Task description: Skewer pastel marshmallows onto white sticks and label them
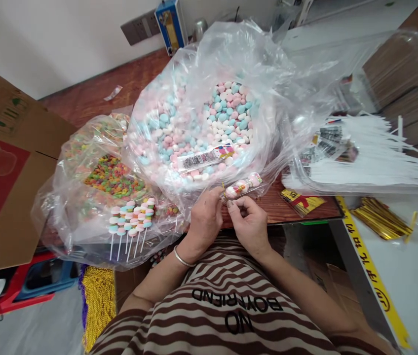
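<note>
Wrapped candy [245, 185] held just over the front edge of the wooden table [145, 74], in front of the large clear bag [209, 170] of pink, blue and white candies. Clear wrapper, pale round pieces inside, its far end slanting up to the right

Left hand [207, 217]: fingers curled, thumb and forefinger pinched at the gathered neck of the wrapper. Silver bangle [183, 257] on that wrist. Right hand [250, 222]: thumb and forefinger closed on the same neck from the other side, remaining fingers curled in; whether film or gold tie [224, 187] lies between the tips, too small to tell

Printed packet [205, 158] flat on the large bag. To the left, a smaller clear bag [97, 135] with small multicoloured rings; candy sticks [132, 218] grouped on its near part, white stems toward the person

To the right, clear tray [357, 188] holding many white sticks [364, 158] and small printed packets [329, 143]. A small packet with gold strips [302, 202] near the table edge; a bundle of gold ties [382, 218] farther right, on a white surface [412, 266] beyond the yellow tape [373, 276]
</note>
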A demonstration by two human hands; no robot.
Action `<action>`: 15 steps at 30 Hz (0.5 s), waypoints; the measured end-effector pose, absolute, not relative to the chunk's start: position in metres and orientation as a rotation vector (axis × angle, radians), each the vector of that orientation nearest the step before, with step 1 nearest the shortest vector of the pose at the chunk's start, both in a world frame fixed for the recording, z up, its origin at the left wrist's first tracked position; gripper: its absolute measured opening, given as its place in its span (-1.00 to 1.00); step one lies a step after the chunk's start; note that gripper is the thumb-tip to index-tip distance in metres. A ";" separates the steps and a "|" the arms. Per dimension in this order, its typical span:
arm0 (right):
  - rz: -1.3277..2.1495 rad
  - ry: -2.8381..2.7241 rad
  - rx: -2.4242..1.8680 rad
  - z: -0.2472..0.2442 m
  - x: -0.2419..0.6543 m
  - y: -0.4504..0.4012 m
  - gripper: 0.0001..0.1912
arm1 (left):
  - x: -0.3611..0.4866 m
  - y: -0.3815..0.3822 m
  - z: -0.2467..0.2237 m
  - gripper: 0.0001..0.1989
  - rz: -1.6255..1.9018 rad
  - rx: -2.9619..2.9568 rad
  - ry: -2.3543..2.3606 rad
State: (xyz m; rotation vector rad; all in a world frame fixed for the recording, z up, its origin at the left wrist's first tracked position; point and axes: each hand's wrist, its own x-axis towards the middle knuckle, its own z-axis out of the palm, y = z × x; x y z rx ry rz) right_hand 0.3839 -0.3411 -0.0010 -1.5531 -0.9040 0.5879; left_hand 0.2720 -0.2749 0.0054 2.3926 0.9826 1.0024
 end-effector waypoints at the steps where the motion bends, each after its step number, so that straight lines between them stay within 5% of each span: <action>1: 0.588 -0.903 -1.552 -0.001 0.384 -0.341 -0.77 | 0.272 -0.275 0.006 -0.74 0.990 2.387 0.970; 7: 0.596 -0.908 -1.538 -0.005 0.384 -0.337 -0.77 | 0.276 -0.273 0.013 -0.93 0.903 1.628 1.018; 15: 0.614 -0.968 -1.450 -0.009 0.397 -0.328 -0.88 | 0.288 -0.268 0.015 -0.63 0.667 0.608 0.756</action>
